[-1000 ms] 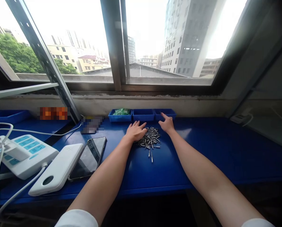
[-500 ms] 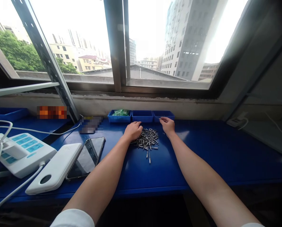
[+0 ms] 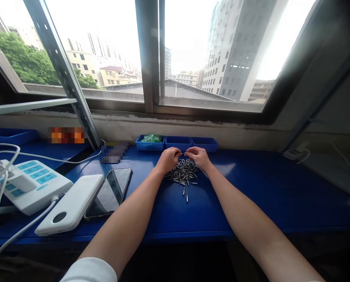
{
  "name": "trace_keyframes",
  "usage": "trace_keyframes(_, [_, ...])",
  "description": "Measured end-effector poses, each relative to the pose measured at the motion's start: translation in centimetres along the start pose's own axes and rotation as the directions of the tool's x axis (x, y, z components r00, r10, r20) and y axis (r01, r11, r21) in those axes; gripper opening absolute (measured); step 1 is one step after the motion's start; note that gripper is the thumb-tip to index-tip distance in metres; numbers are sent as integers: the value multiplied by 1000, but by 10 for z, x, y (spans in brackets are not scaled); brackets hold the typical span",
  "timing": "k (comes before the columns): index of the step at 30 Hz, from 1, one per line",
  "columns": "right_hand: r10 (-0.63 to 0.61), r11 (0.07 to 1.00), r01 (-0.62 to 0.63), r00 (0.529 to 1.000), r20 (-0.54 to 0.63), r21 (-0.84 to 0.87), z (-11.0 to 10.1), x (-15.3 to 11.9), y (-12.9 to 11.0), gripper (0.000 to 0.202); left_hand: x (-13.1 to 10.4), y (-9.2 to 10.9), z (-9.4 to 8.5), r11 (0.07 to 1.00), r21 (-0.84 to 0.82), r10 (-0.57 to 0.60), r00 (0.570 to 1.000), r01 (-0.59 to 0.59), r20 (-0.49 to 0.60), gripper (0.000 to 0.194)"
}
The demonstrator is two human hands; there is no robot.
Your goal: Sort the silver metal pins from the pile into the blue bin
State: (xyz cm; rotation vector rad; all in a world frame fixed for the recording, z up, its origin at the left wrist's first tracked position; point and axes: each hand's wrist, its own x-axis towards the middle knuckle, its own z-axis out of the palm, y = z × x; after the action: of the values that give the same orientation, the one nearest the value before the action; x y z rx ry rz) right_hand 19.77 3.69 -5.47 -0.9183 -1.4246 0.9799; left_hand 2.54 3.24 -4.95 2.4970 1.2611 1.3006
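Daylight from the window (image 3: 149, 78) falls on your blue bench (image 3: 251, 188). Toward its back edge your left hand (image 3: 168, 159) and right hand (image 3: 198, 158) nearly meet, the right pinching a thin metal pin (image 3: 184, 153) crosswise; whether the left grips it cannot be told. Similar loose pins (image 3: 183, 172) lie heaped just frontward, between your wrists.

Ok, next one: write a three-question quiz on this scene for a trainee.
1. True or false: the left hand and right hand are close together at the far side of the rivet pile.
2. Of the three bins in a row beyond the pile, which holds green items? A) left B) middle C) right
3. How many rivets lie apart, on the near side of the pile?

Key: 1 true; 2 A; 3 two.
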Motion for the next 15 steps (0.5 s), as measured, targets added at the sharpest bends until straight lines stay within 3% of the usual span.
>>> trace_keyframes(11, [38,999,-37,999,38,-30,-4,-5,-8,28,0,-3,1,999,-17,-38,999,38,-4,19])
trace_keyframes(15, [29,999,-31,999,-41,-44,-6,-5,-12,30,0,-7,0,994,21,-108,994,109,-34,25])
